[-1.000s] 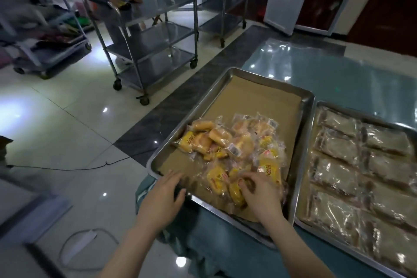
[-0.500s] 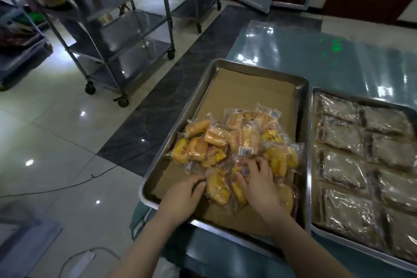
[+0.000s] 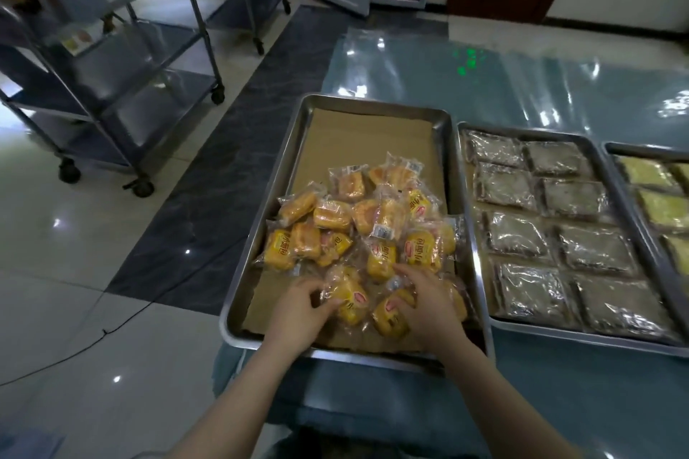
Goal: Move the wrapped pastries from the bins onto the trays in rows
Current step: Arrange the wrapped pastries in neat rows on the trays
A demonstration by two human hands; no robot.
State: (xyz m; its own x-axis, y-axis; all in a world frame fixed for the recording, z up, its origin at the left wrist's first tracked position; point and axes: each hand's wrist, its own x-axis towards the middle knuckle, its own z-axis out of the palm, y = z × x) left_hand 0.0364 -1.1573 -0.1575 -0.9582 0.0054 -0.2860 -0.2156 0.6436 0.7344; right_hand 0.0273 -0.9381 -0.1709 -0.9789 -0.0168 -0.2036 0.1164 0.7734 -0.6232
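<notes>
Left hand (image 3: 298, 309) is gripping a yellow packet (image 3: 350, 300), with thumb and fingers curling round its crinkly clear film. Right hand (image 3: 428, 306) is lying on the heap just beside it with fingers bent over the wrappers. Can't tell if they're grasping one or only pressing.

The wrapped pastries (image 3: 373, 231) are sitting in a loose heap, not rows, starting under the fingertips and spreading out beyond them. They're small oblong golden buns in glossy film with yellow print. All of them are lying on a brown paper liner (image 3: 373, 138) inside a shallow rectangular steel tray (image 3: 261, 246).

Just right of the right hand's fingers, a second tray (image 3: 581, 337) is holding flat square dark pastries (image 3: 540, 231) in shiny wrap, in neat rows. A third tray (image 3: 611, 149), with pale green squares, is sitting further right. All three are resting on a glossy teal table cover (image 3: 484, 78).

Well left of the left fingers, wheeled steel racks (image 3: 123, 86) are standing on polished tile, and a thin cable (image 3: 112, 324) is trailing across the floor.
</notes>
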